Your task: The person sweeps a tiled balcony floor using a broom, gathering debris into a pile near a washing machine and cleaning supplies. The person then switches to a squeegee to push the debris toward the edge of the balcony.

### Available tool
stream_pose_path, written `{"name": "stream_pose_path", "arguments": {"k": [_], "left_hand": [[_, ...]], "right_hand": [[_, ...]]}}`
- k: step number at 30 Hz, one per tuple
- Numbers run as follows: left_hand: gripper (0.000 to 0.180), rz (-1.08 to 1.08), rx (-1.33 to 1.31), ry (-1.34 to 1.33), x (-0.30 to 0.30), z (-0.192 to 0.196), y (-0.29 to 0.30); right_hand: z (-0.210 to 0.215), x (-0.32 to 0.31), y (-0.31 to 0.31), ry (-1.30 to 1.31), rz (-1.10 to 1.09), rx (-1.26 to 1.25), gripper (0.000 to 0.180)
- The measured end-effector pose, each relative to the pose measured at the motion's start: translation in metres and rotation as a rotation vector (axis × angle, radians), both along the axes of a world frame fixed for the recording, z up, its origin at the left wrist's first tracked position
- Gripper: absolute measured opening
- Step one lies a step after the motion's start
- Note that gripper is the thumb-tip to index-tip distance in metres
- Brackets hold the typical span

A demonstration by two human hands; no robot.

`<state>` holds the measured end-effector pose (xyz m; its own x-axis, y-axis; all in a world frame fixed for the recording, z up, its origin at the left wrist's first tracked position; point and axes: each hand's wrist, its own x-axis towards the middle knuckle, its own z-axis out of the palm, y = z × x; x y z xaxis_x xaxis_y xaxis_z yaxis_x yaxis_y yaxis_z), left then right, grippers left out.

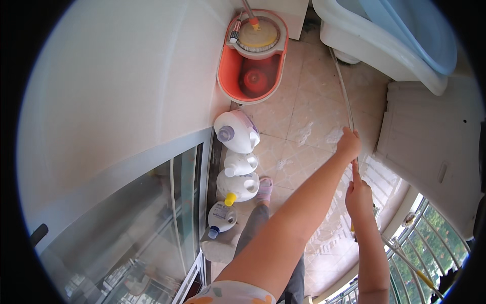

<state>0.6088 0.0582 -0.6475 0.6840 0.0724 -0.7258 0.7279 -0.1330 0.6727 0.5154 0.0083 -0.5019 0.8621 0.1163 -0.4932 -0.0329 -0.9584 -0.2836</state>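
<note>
A long, thin, pale pole [344, 88] runs from my hands away toward the base of the white sink. Its far end meets the floor area under the sink, and whatever is fitted there is hidden. My left hand [348, 144] is closed around the pole, with that arm stretched across in front of me. Nearer to me, my right hand [360, 198] is closed at the same pole, one finger lying forward along it. Pale tiled floor [316, 114] lies beneath, with whitish wet-looking patches.
An orange bucket [221, 76] at the far left holds a round mop head [258, 36] and a brush [235, 31]. Several white jugs [238, 133] line the glass door [136, 218]. A white sink [364, 45] carries a blue basin [430, 43]. Right are a white cabinet-like box [430, 142] and railings [430, 238].
</note>
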Motion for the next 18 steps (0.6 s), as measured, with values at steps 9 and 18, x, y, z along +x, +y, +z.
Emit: {"name": "stream_pose_path", "arguments": {"k": [9,18], "left_hand": [[0.042,0.207,-0.287,0.070,-0.038,0.038,-0.043],[0.040,0.633,-0.622,0.059,-0.058,0.113,-0.049]], "right_hand": [[0.051,-0.022,-0.031,0.118,0.199,-0.301,0.075],[0.112,-0.028,-0.050,-0.036,-0.098,0.093,0.063]]}}
